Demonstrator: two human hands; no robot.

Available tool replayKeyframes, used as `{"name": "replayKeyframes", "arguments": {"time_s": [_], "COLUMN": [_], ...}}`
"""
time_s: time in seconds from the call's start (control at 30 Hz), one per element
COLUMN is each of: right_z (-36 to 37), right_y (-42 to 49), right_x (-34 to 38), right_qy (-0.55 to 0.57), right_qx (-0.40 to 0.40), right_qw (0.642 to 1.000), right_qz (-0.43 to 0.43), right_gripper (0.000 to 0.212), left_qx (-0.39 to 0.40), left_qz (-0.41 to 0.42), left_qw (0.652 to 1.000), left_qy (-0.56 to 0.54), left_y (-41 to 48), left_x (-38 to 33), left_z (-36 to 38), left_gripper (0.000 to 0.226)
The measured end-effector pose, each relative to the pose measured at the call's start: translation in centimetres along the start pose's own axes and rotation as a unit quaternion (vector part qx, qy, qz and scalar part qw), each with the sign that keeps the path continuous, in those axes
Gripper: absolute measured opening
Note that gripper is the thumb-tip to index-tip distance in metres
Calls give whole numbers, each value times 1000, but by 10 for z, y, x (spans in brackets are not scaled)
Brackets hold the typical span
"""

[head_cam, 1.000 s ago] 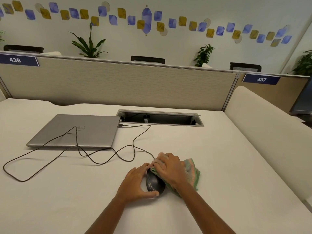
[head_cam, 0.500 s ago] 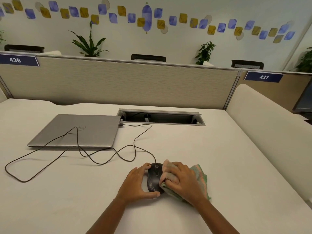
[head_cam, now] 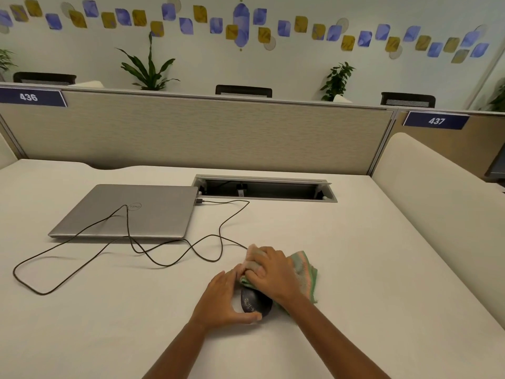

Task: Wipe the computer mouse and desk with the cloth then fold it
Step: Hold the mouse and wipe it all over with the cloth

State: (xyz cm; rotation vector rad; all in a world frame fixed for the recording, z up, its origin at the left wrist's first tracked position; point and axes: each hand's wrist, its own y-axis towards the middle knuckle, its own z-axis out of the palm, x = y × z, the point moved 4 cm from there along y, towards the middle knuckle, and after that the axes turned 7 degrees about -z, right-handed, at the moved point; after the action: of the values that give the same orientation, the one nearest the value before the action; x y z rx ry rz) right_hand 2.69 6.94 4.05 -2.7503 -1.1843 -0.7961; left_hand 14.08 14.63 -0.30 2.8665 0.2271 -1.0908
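The black mouse sits on the table, caught between the person's two hands. The left grip is clamped on it: the thumb hooks round its near end and the fingers lie along its left flank. Only the mouse's rear half shows. Its front is buried under the green and peach cloth, which the right grip has bunched up, fingers curled into the fabric and pressing it down on the mouse. The loose part of the cloth spills out to the right of that grip and lies on the table.

A thin dark cable comes out from under the cloth just beyond the right grip. It loops away to the left across the table, crosses the lid of a closed silver laptop and plugs into the laptop's right edge. Farther beyond the grips, an open cable slot is set into the table, and a beige partition stands behind it.
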Motion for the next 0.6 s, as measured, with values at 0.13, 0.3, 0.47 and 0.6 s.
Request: {"name": "replayKeyframes", "arguments": {"time_s": [0.13,0.3,0.47,0.6], "right_z": [-6,-13,-9,-1], "right_y": [-33,-38,5,26], "right_x": [1,-12,-23,-30], "right_qy": [41,26,62,42], "right_qx": [-1,28,17,47], "right_qw": [995,993,998,995], "right_qz": [-89,-112,12,78], "right_gripper": [48,51,58,61], "left_qx": [5,9,15,14], "left_qz": [4,6,-6,-13], "left_qw": [1000,1000,1000,1000], "left_qy": [-15,-7,-7,-8], "left_y": [0,-1,-1,-1], "left_x": [0,1,2,1], "left_z": [0,1,2,1], "left_gripper": [98,98,103,105]}}
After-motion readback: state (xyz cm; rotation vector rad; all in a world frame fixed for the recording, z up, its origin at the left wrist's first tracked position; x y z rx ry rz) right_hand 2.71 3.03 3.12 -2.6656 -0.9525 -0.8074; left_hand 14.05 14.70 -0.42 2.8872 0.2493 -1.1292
